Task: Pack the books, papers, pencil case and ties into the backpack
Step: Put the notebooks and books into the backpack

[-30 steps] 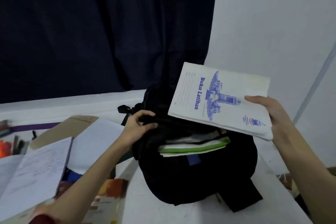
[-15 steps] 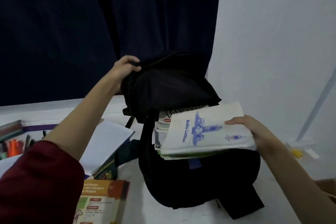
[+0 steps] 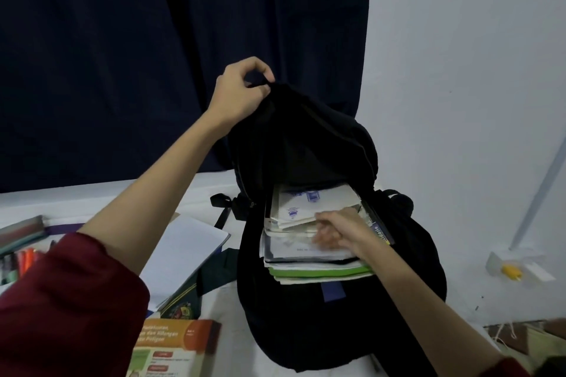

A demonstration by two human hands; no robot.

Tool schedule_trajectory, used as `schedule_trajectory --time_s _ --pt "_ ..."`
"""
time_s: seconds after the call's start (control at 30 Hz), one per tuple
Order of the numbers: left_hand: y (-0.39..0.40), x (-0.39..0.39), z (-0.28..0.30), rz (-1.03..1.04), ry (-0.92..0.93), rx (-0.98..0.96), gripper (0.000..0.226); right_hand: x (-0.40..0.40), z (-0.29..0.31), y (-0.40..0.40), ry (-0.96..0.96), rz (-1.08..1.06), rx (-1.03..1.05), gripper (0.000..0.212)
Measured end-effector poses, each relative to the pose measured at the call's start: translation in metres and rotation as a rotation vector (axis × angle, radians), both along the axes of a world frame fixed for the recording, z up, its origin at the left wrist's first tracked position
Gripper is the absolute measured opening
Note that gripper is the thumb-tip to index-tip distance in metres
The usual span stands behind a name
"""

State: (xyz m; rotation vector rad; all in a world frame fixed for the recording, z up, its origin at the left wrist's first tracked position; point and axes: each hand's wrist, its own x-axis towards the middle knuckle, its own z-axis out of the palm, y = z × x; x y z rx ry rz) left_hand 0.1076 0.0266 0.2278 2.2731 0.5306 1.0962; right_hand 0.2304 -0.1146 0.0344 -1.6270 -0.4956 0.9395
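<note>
If the left hand (image 3: 242,92) lets go of the soft black cloth backpack (image 3: 337,315), the top flap could flop down and shut the opening on the thin white paper book with blue print (image 3: 309,205). That book sits on the stack inside and could bend. The left fingers (image 3: 260,70) are curled tight, pinching the flap's top. The right hand (image 3: 340,229) looks blurry; its bent fingers (image 3: 324,237) press the book's near edge.
</note>
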Motion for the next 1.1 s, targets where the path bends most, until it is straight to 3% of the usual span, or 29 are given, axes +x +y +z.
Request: schedule_trajectory --time_s 0.07,0.17,0.23,0.3,0.37,0.47,0.7,0.8,1.1 --pt "0.0 -0.001 -0.001 -0.004 0.009 0.006 0.018 0.003 -0.002 -0.009 -0.328 0.032 -0.141 0.03" --pt "0.001 -0.001 -0.003 -0.02 0.004 -0.001 0.02 0.001 -0.008 -0.014 -0.893 -0.103 -0.113 0.028" --pt "0.001 -0.001 -0.003 -0.029 -0.006 0.0 0.023 -0.001 -0.013 -0.01 -1.17 -0.079 -0.064 0.018" --pt "0.0 -0.001 -0.003 -0.037 -0.005 0.006 0.024 0.001 -0.024 -0.002 -1.331 0.035 -0.177 0.031" --pt "0.0 -0.002 -0.002 -0.046 0.0 0.011 0.022 0.004 -0.031 0.006 -1.34 0.033 -0.259 0.034" --pt "0.001 -0.002 0.003 -0.046 -0.002 0.021 0.016 0.008 -0.031 0.018 -1.251 -0.033 -0.218 0.029" --pt "0.001 0.007 0.015 -0.06 -0.002 0.074 0.011 0.03 -0.012 0.03 -1.103 0.219 -0.316 0.04" --pt "0.003 0.011 0.015 -0.062 -0.004 0.081 0.011 0.04 -0.016 0.031 -1.074 0.247 -0.291 0.034" --pt "0.009 0.015 0.011 -0.107 -0.025 0.042 0.016 0.042 -0.037 0.054 -1.171 -0.051 -0.162 0.022"
